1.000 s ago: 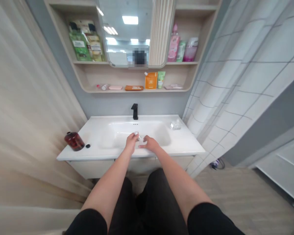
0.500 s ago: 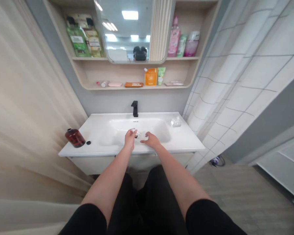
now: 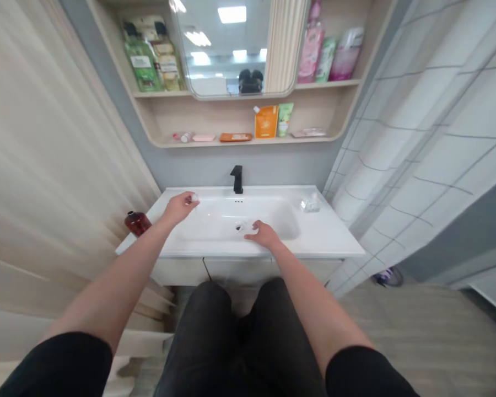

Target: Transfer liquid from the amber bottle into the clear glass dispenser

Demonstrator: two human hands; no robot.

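My left hand [image 3: 181, 207] is out over the left back part of the white sink [image 3: 289, 218]. Its fingertips pinch a small clear piece [image 3: 194, 197] that looks like a stopper or lid. Low over the basin, my right hand [image 3: 263, 234] curls its thumb and fingers around a small clear container [image 3: 244, 226], hard to see against the white. The drain shows dark just beside that container. A brown bottle [image 3: 137, 223] without a cap stands on the left of the counter, partly behind my left forearm.
A black faucet [image 3: 237, 180] rises behind the basin. Another clear container [image 3: 310, 203] sits on the right of the counter. Above hangs a cabinet with a mirror [image 3: 227, 49], bottles and an orange pouch [image 3: 267, 122]. Curtains [image 3: 397, 160] hang on both sides.
My left hand has moved away from my right, leftward and back, carrying the small clear piece. My right hand stays over the basin with the clear container. The view has shifted slightly.
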